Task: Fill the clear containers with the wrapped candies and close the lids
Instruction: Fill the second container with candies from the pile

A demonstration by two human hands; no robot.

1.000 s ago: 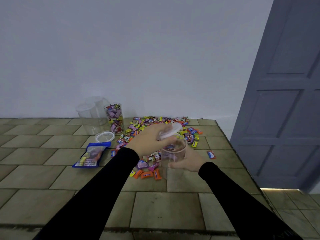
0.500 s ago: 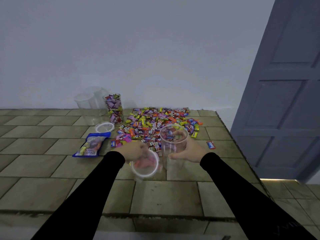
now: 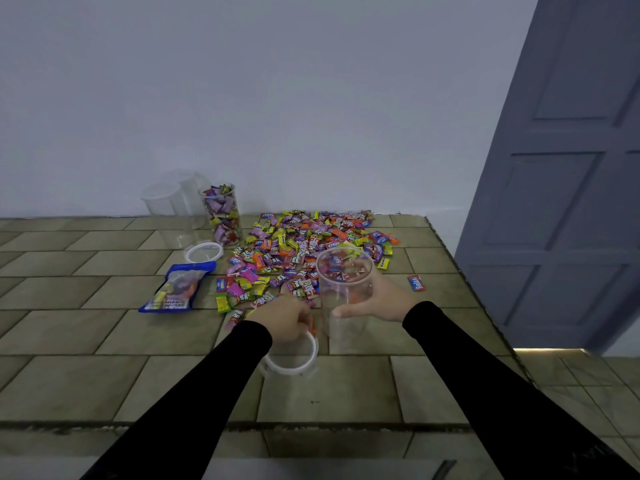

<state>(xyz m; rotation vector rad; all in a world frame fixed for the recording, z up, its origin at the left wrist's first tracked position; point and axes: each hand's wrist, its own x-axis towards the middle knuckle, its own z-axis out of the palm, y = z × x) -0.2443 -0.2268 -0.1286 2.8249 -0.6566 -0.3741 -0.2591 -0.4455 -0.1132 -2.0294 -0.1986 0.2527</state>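
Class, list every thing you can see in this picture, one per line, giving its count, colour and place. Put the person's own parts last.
Open container: one, clear, empty, upright, near the pile.
Lid: one, white-rimmed, on the tiles beside it.
Wrapped candies: a loose pile, many colours, mid-surface.
Filled container: one, clear, by the wall.
Empty containers: at least two, clear, left of it.
Second lid: one, white-rimmed, before them.
Candy bag: one, blue, left.
Door: grey-blue, right.
Left hand: holds the lid.
Right hand: grips the open container.
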